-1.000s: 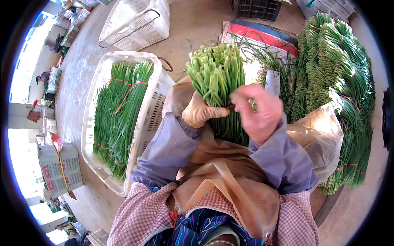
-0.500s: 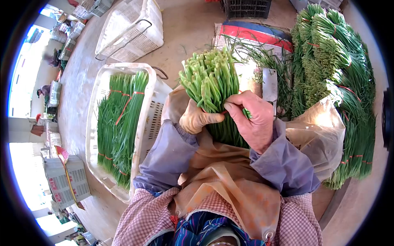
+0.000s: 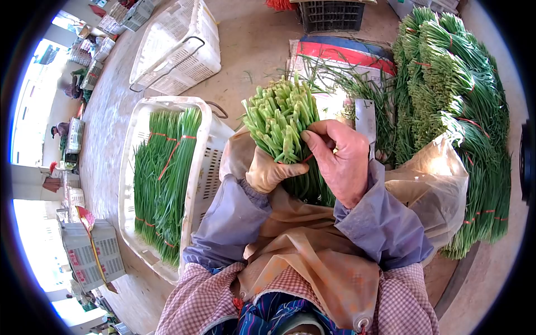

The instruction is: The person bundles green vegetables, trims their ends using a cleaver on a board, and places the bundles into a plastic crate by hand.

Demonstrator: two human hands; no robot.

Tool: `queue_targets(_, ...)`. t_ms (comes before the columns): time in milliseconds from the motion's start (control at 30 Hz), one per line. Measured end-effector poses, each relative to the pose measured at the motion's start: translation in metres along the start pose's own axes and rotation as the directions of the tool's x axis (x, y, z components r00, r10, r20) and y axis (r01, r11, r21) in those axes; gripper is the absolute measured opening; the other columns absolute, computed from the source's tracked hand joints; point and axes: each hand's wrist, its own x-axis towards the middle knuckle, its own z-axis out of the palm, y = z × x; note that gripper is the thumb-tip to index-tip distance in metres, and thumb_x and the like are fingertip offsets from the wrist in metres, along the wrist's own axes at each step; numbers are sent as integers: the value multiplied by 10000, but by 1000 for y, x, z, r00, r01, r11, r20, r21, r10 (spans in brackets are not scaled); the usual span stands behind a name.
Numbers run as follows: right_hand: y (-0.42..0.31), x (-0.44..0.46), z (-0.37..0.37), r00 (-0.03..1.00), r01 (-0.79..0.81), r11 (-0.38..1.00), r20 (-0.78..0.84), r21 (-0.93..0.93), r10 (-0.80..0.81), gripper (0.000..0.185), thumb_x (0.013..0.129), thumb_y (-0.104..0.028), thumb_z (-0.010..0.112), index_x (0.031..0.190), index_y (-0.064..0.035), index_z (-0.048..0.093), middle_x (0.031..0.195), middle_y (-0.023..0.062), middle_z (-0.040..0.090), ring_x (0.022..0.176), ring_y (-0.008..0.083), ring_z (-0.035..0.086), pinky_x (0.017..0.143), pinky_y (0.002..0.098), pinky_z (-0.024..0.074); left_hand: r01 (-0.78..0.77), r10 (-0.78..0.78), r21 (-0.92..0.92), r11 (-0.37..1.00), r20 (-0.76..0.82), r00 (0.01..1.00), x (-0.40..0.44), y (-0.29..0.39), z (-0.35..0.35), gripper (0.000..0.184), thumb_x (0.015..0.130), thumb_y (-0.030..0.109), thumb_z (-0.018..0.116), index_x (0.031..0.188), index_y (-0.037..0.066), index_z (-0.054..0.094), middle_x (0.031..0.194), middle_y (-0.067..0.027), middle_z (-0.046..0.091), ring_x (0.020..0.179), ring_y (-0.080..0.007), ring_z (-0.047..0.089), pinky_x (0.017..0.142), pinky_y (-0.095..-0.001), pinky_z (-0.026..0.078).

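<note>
A thick bunch of green chives point(image 3: 282, 120) stands upright in front of me, cut stem ends up and leaves hanging down over my apron. My left hand point(image 3: 271, 172), in a tan glove, is wrapped round the left side of the bunch with the thumb across its front. A thin red band point(image 3: 309, 158) shows at the thumb tip and runs toward my right hand point(image 3: 341, 159). That bare hand is closed at the right side of the stems, thumb and forefinger together; its other fingers curl inward, and what lies inside them is partly hidden.
A white crate point(image 3: 124, 184) on my left holds banded chives point(image 3: 167, 167). Another white crate point(image 3: 181, 50) stands beyond it. A cleaver point(image 3: 365, 120) lies ahead by loose leaves point(image 3: 357, 81). Banded bundles point(image 3: 446, 72) are piled on my right, and a black crate point(image 3: 335, 17) is behind.
My right thumb and forefinger have risen slightly along the stems, and more of the red band shows beneath them. My left hand keeps its hold on the bunch.
</note>
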Motion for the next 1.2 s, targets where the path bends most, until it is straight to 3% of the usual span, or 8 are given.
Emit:
queue_targets(267, 3, -10, -5, 945, -321, 791, 119, 521, 305, 62, 890, -34, 679, 872, 25, 673, 683, 34, 648, 561, 61, 561, 500, 208, 447, 2, -1, 71, 997, -13, 1000, -2, 4, 5, 751, 596, 114, 948, 1248, 34, 583, 1154, -33, 665, 1052, -148, 615, 912, -317, 522)
queue_targets(367, 8, -7, -13, 839, -539, 520, 372, 662, 396, 83, 891, -62, 687, 856, 11, 666, 672, 38, 637, 526, 49, 523, 459, 193, 403, 45, -45, 64, 997, -10, 999, -1, 2, 5, 742, 603, 111, 944, 1246, 34, 580, 1160, -37, 664, 1049, -149, 620, 905, -319, 526)
queue_targets(600, 3, 0, -18, 816, -578, 642, 351, 504, 459, 144, 901, -112, 689, 808, -14, 641, 621, 35, 616, 457, 43, 468, 417, 198, 368, 48, -41, 122, 991, -58, 997, 0, 4, 13, 737, 616, 93, 934, 1253, 43, 567, 1178, -44, 665, 1063, -153, 627, 913, -323, 536)
queue_targets(800, 7, 7, -31, 735, -677, 445, 563, 586, 378, 119, 903, -75, 668, 813, -8, 628, 589, 27, 575, 416, 43, 419, 397, 225, 368, 83, -86, 160, 984, 17, 996, -1, 9, 12, 775, 620, 86, 930, 1290, 43, 544, 1205, -44, 654, 1088, -156, 617, 939, -323, 522)
queue_targets(900, 0, 7, -39, 790, -597, 347, 605, 723, 97, 98, 904, -26, 619, 809, -2, 616, 560, 21, 530, 403, 61, 406, 378, 255, 362, 2, -21, 217, 976, 87, 996, 0, 8, 14, 819, 623, 87, 928, 1327, 39, 513, 1249, -52, 635, 1122, -159, 600, 967, -328, 505)
queue_targets(967, 1, 20, -61, 828, -402, 270, 473, 875, -301, 171, 905, -62, 597, 747, -23, 547, 550, 32, 492, 383, 119, 402, 362, 294, 357, -39, 18, 190, 981, 113, 993, 1, 1, 11, 850, 624, 96, 929, 1350, 33, 490, 1294, -54, 614, 1171, -164, 577, 1002, -336, 483)
queue_targets(1133, 9, 38, -149, 859, -92, 180, 170, 979, -483, 231, 893, -71, 632, 712, -120, 495, 542, -16, 529, 383, 66, 421, 386, 235, 347, -17, -1, 178, 984, 102, 995, 0, 10, 7, 876, 625, 131, 935, 1369, 28, 484, 1309, -63, 609, 1212, -175, 555, 1039, -342, 452)
queue_targets(1200, 19, 35, -178, 928, -86, 377, 212, 922, -306, 205, 937, -90, 587, 754, -108, 496, 555, -25, 495, 420, 67, 416, 428, 226, 356, -24, -2, 267, 963, 94, 996, -1, 11, 3, 881, 635, 167, 934, 1374, 22, 478, 1313, -71, 605, 1219, -182, 550, 1043, -342, 441)
